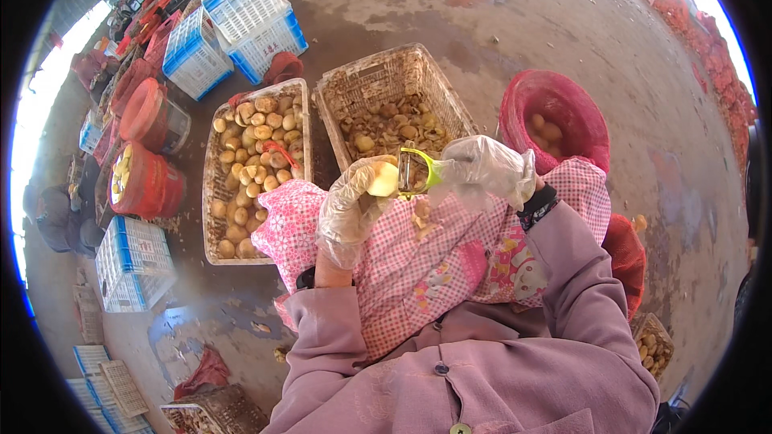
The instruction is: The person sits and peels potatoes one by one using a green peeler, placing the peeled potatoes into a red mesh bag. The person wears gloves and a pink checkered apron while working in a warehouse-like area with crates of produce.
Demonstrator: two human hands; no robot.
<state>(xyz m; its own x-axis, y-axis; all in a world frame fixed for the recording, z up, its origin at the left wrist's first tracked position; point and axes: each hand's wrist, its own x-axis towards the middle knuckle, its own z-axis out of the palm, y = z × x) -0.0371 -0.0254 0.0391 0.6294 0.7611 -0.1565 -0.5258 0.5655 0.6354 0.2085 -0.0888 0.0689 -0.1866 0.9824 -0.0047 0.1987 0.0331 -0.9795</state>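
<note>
My left hand (350,211), in a clear plastic glove, holds a pale peeled potato (385,179). Close at its right is a green-handled peeler (427,170), gripped by my gloved right hand (488,170), with its blade beside the potato. Bits of peel (423,220) lie on my pink checked apron (398,271). Beyond my hands, a dirty plastic crate (443,81) contains peelings and some potatoes. The crate at left (210,193) is filled with unpeeled potatoes (241,178), with a red strip across some of them.
A container lined with pink mesh (512,102) holds potatoes beyond my right hand. White-and-blue crates (259,30) are stacked at upper left. Red mesh-covered buckets (166,187) and another white-and-blue crate (132,265) stand at left. A person (57,217) is at the far left.
</note>
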